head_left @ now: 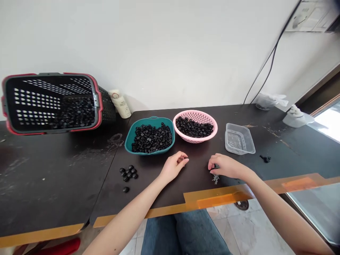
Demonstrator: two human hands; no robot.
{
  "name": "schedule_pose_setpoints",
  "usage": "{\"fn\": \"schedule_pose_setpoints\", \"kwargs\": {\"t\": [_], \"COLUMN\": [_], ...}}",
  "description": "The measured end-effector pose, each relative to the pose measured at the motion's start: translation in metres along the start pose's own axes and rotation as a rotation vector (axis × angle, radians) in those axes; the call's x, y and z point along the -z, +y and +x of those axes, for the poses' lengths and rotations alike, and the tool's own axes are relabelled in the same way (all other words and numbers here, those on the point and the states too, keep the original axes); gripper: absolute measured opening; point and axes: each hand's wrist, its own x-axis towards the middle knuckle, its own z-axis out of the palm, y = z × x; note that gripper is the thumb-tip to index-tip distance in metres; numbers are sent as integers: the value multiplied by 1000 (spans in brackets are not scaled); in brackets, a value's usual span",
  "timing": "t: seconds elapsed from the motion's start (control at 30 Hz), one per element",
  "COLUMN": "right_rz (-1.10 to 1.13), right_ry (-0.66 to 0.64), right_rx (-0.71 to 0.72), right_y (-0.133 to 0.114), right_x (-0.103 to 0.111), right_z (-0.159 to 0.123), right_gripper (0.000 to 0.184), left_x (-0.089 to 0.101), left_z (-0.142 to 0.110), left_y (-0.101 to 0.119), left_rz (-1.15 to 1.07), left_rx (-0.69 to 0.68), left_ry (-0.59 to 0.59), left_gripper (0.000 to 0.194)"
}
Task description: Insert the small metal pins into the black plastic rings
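While you sit at the dark table: both hands are held above its middle
Left hand: fingers pinched narrow; you cannot tell whether they hold anything
Right hand: fingers curled narrowly around silvery screws, which hang below them
Ahead of your hands: teal basin heaped with black round pieces; pink perforated colander beside it, holding more
Right of the colander: clear plastic tray containing small screws
Left of your left hand: loose black pieces on the tabletop

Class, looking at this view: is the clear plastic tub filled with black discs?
No: the clear plastic tub holds only a small pile of silvery metal pieces at its bottom.
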Motion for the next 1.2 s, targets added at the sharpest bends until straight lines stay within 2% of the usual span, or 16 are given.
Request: {"fn": "schedule_pose_setpoints", "kwargs": {"t": [0.2, 0.37, 0.6, 0.73, 0.87, 1.03, 1.1, 1.2], "right_rz": [-10, 70, 201, 309, 639, 910, 949, 959], "right_ry": [-41, -58, -86, -7, 118, 404, 461, 478], "right_rx": [-15, -1, -145, -143, -91, 25, 9, -53], "right_y": [2, -1, -2, -1, -21, -46, -47, -44], "right_x": [-2, -1, 19, 19, 12, -16, -29, -43], "right_z": [10, 9, -2, 5, 38, 78, 82, 79], "right_gripper": [7, 8, 13, 15, 28, 30, 28, 26], "left_x": [2, -2, -11, -12, -9, -3, -2, -2], "left_z": [1, -2, 0, 2, 1, 1, 3, 5], "left_y": [0, 2, -4, -3, 3, 2, -1, -6], "left_rz": [33, 83, -230, -390, -633, -865, -896, -893], "left_rx": [6, -14, 28, 91, 165, 219, 220, 213], "left_ry": [123, 92, 52, 55, 26, 78, 113, 124], "left_gripper": [25, 24, 27, 31, 35, 39, 40, 36]}}
